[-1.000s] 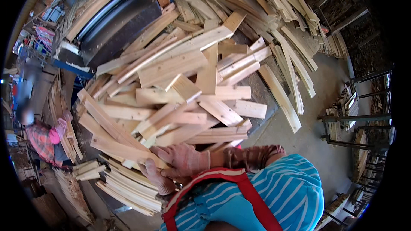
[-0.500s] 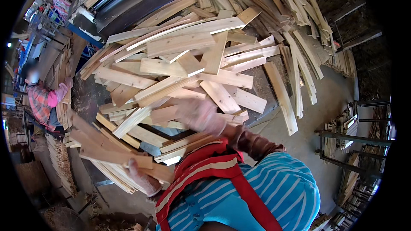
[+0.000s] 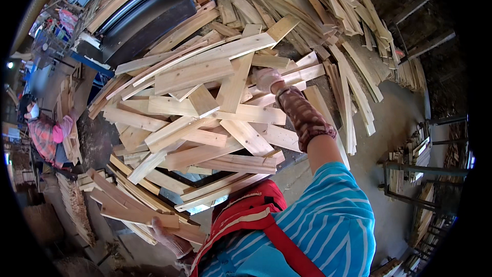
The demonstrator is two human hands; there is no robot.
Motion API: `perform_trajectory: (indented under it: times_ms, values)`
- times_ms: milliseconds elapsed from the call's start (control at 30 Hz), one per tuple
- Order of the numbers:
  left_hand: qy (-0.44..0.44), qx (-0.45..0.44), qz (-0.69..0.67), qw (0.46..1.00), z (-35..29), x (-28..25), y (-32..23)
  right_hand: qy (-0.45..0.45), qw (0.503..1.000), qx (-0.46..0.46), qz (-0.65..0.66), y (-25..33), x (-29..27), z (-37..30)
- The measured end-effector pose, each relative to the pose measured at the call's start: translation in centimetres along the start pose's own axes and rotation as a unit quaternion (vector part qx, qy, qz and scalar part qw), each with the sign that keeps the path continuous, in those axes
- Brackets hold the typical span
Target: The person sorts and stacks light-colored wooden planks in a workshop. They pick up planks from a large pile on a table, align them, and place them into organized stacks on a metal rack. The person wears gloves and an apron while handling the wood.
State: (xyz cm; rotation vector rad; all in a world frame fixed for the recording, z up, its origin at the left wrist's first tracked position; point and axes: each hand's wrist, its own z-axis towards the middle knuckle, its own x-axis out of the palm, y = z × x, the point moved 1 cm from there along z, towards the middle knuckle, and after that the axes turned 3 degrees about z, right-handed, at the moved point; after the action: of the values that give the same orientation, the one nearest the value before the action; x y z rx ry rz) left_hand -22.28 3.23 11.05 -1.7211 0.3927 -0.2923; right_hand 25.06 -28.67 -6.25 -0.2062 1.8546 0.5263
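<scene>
At the far left I see a co-worker in a plaid orange top point(image 3: 45, 136). Near left, I have flat light-brown wooden boards point(image 3: 134, 213) clamped in my pink-gloved left hand point(image 3: 171, 240). Mid-scene spreads a loose heap of pale knotty planks point(image 3: 192, 76); over its far right side is my pink-gloved right hand point(image 3: 267, 80), fingers obscured, so I cannot tell its grip.

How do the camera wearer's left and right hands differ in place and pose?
The left hand holds boards at the lower left; the right hand reaches over the wood pile. The left hand is close in; the right hand is stretched well forward. Both are gloved.
</scene>
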Motion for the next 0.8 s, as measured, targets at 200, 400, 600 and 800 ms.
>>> perform_trajectory:
  times_ms: [200,400,600,800]
  values:
    - [0.043,0.025,-0.039,0.998,0.0,0.5,1.6,0.101,0.976,-0.121,-0.149,-1.9,-5.4,0.8]
    - [0.075,0.011,-0.067,0.995,0.6,3.5,1.1,-0.122,0.933,-0.061,-0.334,1.6,-23.4,-5.9]
    - [0.147,0.003,-0.107,0.983,1.5,5.3,1.9,-0.283,0.892,-0.085,-0.342,-5.6,-30.8,-13.9]
    - [0.257,-0.031,-0.039,0.965,4.5,6.4,1.6,-0.169,0.970,0.122,0.124,-3.4,-25.7,-23.1]
